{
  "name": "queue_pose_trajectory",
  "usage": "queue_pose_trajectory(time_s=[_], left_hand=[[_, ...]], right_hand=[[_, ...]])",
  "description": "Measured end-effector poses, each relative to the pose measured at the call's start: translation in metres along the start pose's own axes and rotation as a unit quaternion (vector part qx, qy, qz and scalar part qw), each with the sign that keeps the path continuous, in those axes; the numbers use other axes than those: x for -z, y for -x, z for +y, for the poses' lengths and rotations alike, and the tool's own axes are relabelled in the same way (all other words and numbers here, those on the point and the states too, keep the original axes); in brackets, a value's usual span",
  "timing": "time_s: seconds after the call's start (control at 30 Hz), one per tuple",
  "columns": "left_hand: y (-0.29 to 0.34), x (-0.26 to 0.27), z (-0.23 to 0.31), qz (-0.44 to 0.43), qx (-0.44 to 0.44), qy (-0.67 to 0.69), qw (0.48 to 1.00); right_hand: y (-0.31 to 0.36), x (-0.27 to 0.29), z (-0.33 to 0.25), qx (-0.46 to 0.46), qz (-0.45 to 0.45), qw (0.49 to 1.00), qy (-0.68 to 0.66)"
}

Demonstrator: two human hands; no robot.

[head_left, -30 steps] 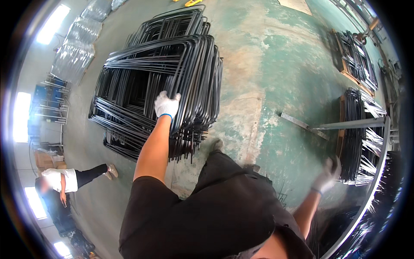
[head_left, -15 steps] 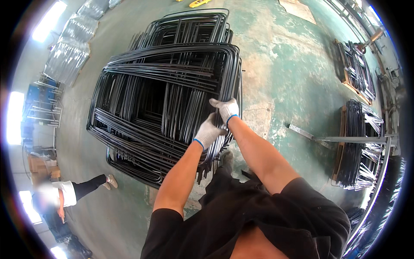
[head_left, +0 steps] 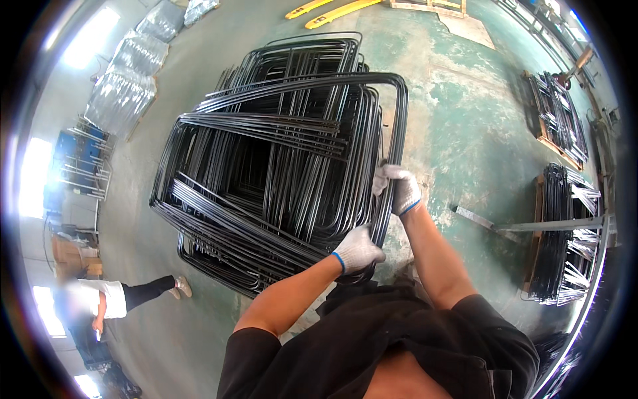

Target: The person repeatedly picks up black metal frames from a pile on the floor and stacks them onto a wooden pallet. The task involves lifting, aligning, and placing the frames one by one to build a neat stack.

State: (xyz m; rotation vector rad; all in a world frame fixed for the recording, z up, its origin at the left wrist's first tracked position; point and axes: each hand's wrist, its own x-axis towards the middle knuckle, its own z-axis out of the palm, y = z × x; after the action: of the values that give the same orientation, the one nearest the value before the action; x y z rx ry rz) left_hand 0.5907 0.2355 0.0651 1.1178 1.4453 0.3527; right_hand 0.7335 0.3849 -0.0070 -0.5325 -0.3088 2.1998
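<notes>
A big stack of bent black metal tubes with rounded corners [head_left: 286, 179] lies in front of me, tubes crossing in layers. Along its right side, a bundle of U-shaped tubes [head_left: 401, 126] is pulled out past the rest. My right hand [head_left: 401, 189], in a white knitted glove with a blue cuff, has its fingers curled round the bundle's right leg. Lower down, near the bundle's front corner, my left hand [head_left: 359, 250] in a matching glove is closed on the same tubes. Parts of the fingers of both hands are hidden behind the tubes or the palm.
At the right, more black tubes [head_left: 555, 226] stand on pallets beside a grey metal bar [head_left: 545, 226]. Wrapped bundles [head_left: 123, 96] line the far left. A person [head_left: 106, 299] is at the lower left. Yellow pallet-jack forks [head_left: 342, 12] lie at the far edge.
Both hands have moved right and the bundle has slid right with them, away from the stack. My left hand is lower and nearer me. The view has shifted slightly.
</notes>
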Motion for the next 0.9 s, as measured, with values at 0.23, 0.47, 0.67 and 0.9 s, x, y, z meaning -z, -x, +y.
queue_pose_trajectory(time_s=[0.23,0.47,0.67,0.9], left_hand=[[0.074,0.010,0.131,0.018,-0.066,-0.004,0.998],[0.173,-0.009,0.288,0.044,-0.141,0.118,0.982],[0.292,-0.070,0.408,0.189,-0.307,0.045,0.932],[0.362,-0.134,0.543,-0.152,-0.392,0.078,0.904]], right_hand=[[0.023,-0.112,-0.070,0.016,-0.279,0.932,-0.230],[0.089,-0.251,-0.188,0.052,-0.355,0.913,-0.192],[0.175,-0.406,-0.276,0.187,-0.377,0.899,-0.117],[0.351,-0.439,-0.376,0.384,-0.359,0.851,0.002]])
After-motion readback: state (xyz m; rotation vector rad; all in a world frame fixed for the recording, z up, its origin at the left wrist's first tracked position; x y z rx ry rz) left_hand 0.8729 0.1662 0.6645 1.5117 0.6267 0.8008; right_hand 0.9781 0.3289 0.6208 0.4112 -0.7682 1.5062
